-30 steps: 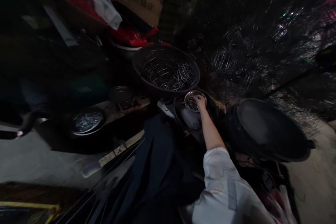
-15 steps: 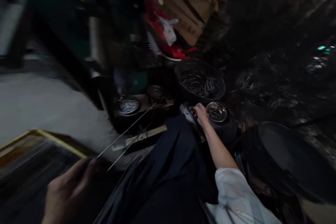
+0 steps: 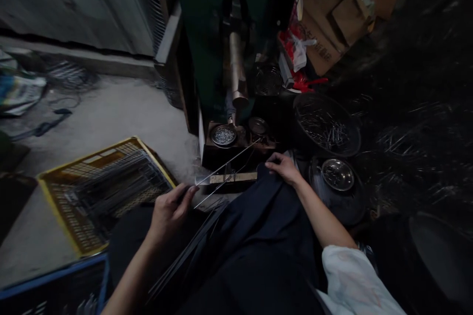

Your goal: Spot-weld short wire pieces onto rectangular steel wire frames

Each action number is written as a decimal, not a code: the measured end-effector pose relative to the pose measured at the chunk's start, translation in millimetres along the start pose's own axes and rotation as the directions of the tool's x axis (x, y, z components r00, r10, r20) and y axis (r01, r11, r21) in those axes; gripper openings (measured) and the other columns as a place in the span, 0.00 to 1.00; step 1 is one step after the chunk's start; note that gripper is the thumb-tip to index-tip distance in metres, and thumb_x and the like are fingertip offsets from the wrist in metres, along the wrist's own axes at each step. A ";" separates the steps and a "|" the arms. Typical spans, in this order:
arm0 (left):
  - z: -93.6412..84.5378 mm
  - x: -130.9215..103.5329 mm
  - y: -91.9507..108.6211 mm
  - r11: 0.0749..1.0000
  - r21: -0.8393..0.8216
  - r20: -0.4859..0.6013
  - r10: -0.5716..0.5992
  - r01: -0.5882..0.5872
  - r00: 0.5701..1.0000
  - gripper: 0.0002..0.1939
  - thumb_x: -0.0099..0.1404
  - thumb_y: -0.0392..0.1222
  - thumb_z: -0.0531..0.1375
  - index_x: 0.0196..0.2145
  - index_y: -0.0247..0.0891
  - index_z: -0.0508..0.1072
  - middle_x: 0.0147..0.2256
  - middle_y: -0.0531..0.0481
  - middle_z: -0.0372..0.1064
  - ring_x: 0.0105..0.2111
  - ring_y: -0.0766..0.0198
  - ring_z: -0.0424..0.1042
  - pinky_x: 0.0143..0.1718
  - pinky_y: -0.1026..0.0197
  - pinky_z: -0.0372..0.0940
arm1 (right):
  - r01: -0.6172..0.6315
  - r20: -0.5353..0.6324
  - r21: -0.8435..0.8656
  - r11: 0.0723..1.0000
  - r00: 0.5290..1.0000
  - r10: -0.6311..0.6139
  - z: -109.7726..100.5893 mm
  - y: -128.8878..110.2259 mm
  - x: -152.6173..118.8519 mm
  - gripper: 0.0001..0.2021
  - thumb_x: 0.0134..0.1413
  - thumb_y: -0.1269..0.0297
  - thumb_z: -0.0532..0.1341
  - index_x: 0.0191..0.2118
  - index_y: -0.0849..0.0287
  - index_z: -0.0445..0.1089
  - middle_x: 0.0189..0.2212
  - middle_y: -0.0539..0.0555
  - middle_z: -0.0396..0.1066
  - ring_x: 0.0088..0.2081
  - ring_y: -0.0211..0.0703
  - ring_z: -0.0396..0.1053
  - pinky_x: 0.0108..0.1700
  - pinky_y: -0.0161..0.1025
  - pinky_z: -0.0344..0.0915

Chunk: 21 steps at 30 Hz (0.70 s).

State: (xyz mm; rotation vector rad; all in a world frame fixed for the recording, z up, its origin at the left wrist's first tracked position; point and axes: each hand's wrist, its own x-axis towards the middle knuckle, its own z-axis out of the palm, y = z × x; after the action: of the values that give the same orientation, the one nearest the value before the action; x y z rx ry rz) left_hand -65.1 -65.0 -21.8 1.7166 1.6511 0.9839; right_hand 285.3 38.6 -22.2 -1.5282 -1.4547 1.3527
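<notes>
My left hand (image 3: 173, 209) pinches the near end of a thin metal rod frame (image 3: 231, 158), whose far end reaches toward the machine's base. My right hand (image 3: 284, 167) is closed, fingertips together, above the dark cloth on my lap (image 3: 258, 216); anything between them is too small to make out. Beyond the rods sits a round dish of small shiny metal pieces (image 3: 223, 135), below a metal machine arm (image 3: 237, 69). Right of my right hand is a shiny metal bowl (image 3: 337, 174) with a few small parts. Several loose thin rods (image 3: 185, 251) lie across my lap.
A yellow crate (image 3: 55, 206) holding wire frames stands at left, with a blue crate (image 3: 107, 275) below it. A black basin (image 3: 354, 133) of metal pieces is at right, near cardboard (image 3: 318, 34) and a red bag (image 3: 306, 83). A dark round container (image 3: 436, 236) stands lower right.
The view has swung left. My left hand has brought the rod frame nearer the middle, and my right hand has moved from beside the metal bowl to above my lap, closer to the rods.
</notes>
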 end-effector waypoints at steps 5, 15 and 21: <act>3.0 -5.4 -3.4 1.000 -0.002 0.001 0.017 -0.017 1.000 0.15 0.67 0.50 0.55 0.29 0.38 0.73 0.22 0.52 0.69 0.21 0.65 0.66 0.26 0.64 0.59 | 0.124 -0.050 -0.366 0.922 0.987 -0.152 25.0 -1.2 19.8 0.16 0.42 0.53 0.71 0.24 0.58 0.66 0.22 0.46 0.65 0.28 0.37 0.63 0.31 0.33 0.59; 18.8 -6.5 -4.3 0.992 0.080 -0.035 0.097 -0.094 0.995 0.13 0.68 0.47 0.55 0.32 0.38 0.74 0.23 0.52 0.72 0.19 0.65 0.67 0.25 0.64 0.59 | -0.032 -0.045 0.172 0.985 0.998 0.041 49.1 16.8 40.2 0.15 0.45 0.55 0.70 0.35 0.60 0.73 0.22 0.49 0.72 0.25 0.37 0.73 0.28 0.33 0.71; 21.7 -4.2 -0.7 0.982 0.112 -0.090 0.159 -0.149 0.983 0.11 0.69 0.43 0.55 0.32 0.37 0.73 0.23 0.53 0.71 0.19 0.67 0.67 0.24 0.65 0.59 | -0.026 -0.144 0.396 0.918 0.985 0.091 78.8 8.6 50.7 0.17 0.43 0.55 0.72 0.32 0.62 0.71 0.26 0.53 0.76 0.27 0.39 0.77 0.27 0.30 0.72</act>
State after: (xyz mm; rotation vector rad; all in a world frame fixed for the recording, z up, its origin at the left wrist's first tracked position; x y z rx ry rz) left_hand -47.7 -67.1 -35.4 1.9176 1.6787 1.0866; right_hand 207.2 69.5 -64.8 -1.3854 -0.9717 1.4191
